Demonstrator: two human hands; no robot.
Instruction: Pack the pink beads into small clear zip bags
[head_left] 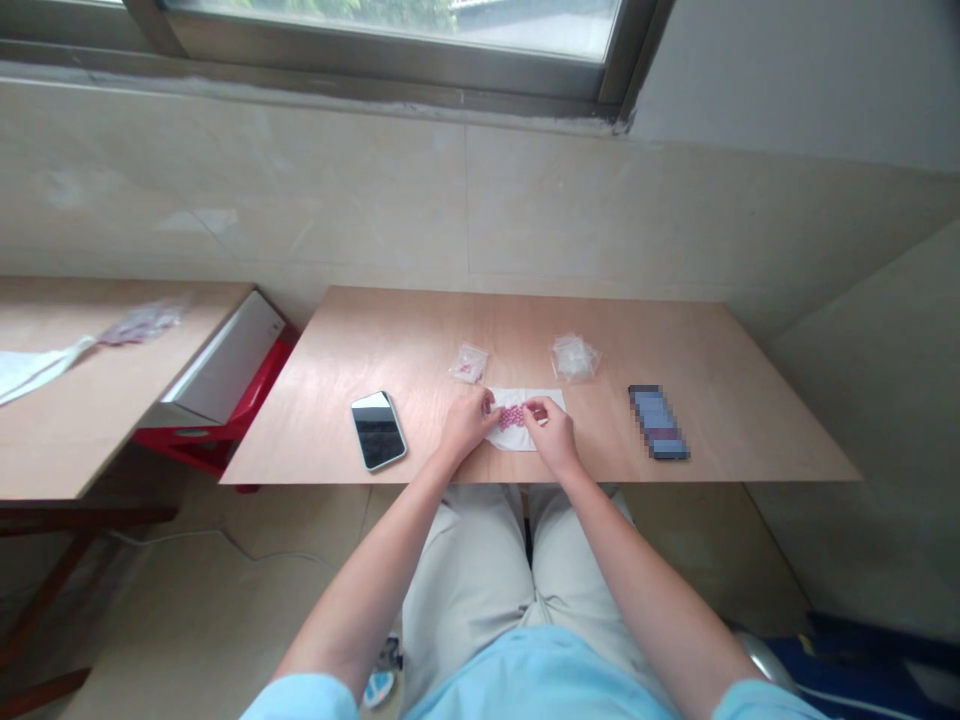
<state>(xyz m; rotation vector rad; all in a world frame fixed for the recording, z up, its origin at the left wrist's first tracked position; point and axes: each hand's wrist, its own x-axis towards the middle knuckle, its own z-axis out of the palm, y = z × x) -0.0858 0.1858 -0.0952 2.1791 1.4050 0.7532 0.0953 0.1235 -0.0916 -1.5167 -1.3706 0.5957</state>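
Note:
Small pink bead-like pieces point(512, 416) lie in a cluster on a white sheet point(513, 442) at the front middle of the table. My left hand point(469, 420) rests at the left edge of the sheet, with thumb and index finger closed together beside the cluster. From the right, my right hand point(553, 432) reaches over the sheet, its fingers pinched at the cluster's right end. Whatever is between the fingertips of either hand is too small to make out. Just behind the sheet sits a small clear bag point(470, 363) with some pinkish bits inside.
A pile of clear plastic bags point(575, 358) lies behind the sheet to the right. One phone point(379, 431) is at the left, another phone point(658, 422) at the right. A second table point(112, 400) stands to the left, past a red stool point(259, 390).

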